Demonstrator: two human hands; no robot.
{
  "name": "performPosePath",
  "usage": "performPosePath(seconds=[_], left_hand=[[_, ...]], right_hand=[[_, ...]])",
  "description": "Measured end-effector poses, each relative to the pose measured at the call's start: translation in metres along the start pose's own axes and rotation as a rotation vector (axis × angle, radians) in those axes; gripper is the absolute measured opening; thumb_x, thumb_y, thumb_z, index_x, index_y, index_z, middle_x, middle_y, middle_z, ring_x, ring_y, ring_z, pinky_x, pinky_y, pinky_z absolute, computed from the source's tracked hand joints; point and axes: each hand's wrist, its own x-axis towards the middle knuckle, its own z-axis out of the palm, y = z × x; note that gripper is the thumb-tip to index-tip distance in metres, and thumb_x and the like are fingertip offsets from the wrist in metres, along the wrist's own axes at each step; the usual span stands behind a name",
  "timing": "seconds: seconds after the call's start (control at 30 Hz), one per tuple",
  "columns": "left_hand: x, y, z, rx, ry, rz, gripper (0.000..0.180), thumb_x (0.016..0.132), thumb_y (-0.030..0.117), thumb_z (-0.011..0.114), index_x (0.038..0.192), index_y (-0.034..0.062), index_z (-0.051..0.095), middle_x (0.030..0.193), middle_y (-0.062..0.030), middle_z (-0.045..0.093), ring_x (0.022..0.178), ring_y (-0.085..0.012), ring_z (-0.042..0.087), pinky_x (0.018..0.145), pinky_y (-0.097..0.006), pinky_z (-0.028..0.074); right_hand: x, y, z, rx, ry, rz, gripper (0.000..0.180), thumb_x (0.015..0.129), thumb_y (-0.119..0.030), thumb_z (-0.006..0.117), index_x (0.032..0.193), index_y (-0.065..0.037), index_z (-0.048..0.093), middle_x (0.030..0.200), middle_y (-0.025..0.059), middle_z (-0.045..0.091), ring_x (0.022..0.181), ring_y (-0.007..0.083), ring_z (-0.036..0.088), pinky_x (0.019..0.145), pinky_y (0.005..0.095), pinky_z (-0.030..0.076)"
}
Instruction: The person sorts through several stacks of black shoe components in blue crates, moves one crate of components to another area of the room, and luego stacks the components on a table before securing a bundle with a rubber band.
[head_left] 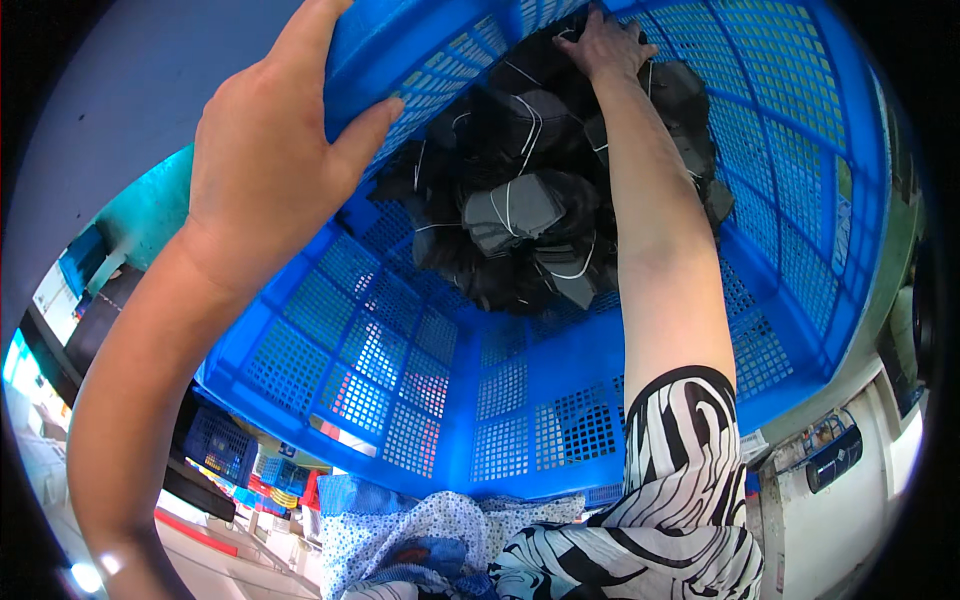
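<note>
At nine o'clock in the view, the left forearm rises from the lower edge to the left hand [262, 150], which grips the rim of a large blue lattice crate [420, 380]; its fingers lie over the outer edge and the thumb presses on the inner wall, so the hand is clamped on the rim. Centre frame, the crate is tilted with its open side toward the camera, and a heap of dark tied fabric bundles [530, 210] lies against its bottom at twelve o'clock. Toward one o'clock, the right hand [608, 45] reaches deep inside, fingers curled down into the topmost bundles; whether they pinch one cannot be told. At six o'clock, a dotted blue cloth [420, 540] sits beside the black-and-white patterned sleeve [680, 460].
</note>
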Motion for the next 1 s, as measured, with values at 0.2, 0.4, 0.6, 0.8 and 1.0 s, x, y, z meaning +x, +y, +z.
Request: performPosePath(seconds=[0.2, 0.4, 0.6, 0.8, 1.0], left_hand=[[0.002, -0.003, 0.003, 0.027, 0.060, 0.063, 0.046, 0.077, 0.016, 0.073, 0.112, -0.0001, 0.048, 0.084, -0.0194, 0.064, 0.077, -0.0294, 0.067, 0.067, -0.034, 0.051], [-0.001, -0.003, 0.001, 0.030, 0.024, 0.000, 0.049, 0.076, 0.016, 0.073, 0.114, 0.0010, 0.047, 0.084, -0.0217, 0.063, 0.077, -0.0354, 0.065, 0.066, -0.037, 0.050], [0.004, -0.003, -0.002, 0.078, 0.029, 0.062, 0.047, 0.075, 0.018, 0.070, 0.109, 0.0015, 0.044, 0.078, -0.0229, 0.061, 0.077, -0.0409, 0.061, 0.066, -0.044, 0.048], [0.006, 0.017, -0.009, 0.174, -0.096, -0.146, 0.040, 0.075, 0.015, 0.067, 0.102, 0.0012, 0.041, 0.076, -0.0245, 0.058, 0.075, -0.0447, 0.058, 0.065, -0.048, 0.046], [-0.001, 0.015, -0.005, 0.200, -0.025, -0.138, 0.049, 0.075, 0.020, 0.069, 0.113, 0.0018, 0.043, 0.080, -0.0228, 0.061, 0.078, -0.0407, 0.060, 0.066, -0.045, 0.047]], right_hand=[[0.010, 0.011, 0.019, -0.076, -0.141, -0.023, 0.062, 0.075, -0.045, 0.070, 0.130, -0.028, 0.047, 0.135, 0.0103, 0.042, 0.127, 0.0437, 0.032, 0.096, 0.0583, 0.036], [0.005, 0.024, 0.026, 0.062, -0.347, 0.104, 0.069, 0.072, -0.046, 0.073, 0.133, -0.033, 0.044, 0.144, 0.0138, 0.031, 0.131, 0.0441, 0.025, 0.102, 0.0592, 0.030], [0.027, 0.025, 0.027, -0.094, -0.497, 0.147, 0.077, 0.069, -0.047, 0.075, 0.136, -0.035, 0.039, 0.145, 0.0125, 0.032, 0.130, 0.0460, 0.026, 0.103, 0.0576, 0.030], [0.006, 0.023, 0.023, -0.037, -0.367, 0.123, 0.073, 0.069, -0.047, 0.075, 0.133, -0.032, 0.044, 0.136, 0.0095, 0.045, 0.128, 0.0440, 0.031, 0.099, 0.0531, 0.035], [-0.007, 0.063, 0.005, 0.450, 0.023, 0.015, 0.057, 0.071, -0.039, 0.075, 0.119, -0.016, 0.057, 0.113, 0.0106, 0.062, 0.106, 0.0327, 0.057, 0.090, 0.0404, 0.044]])
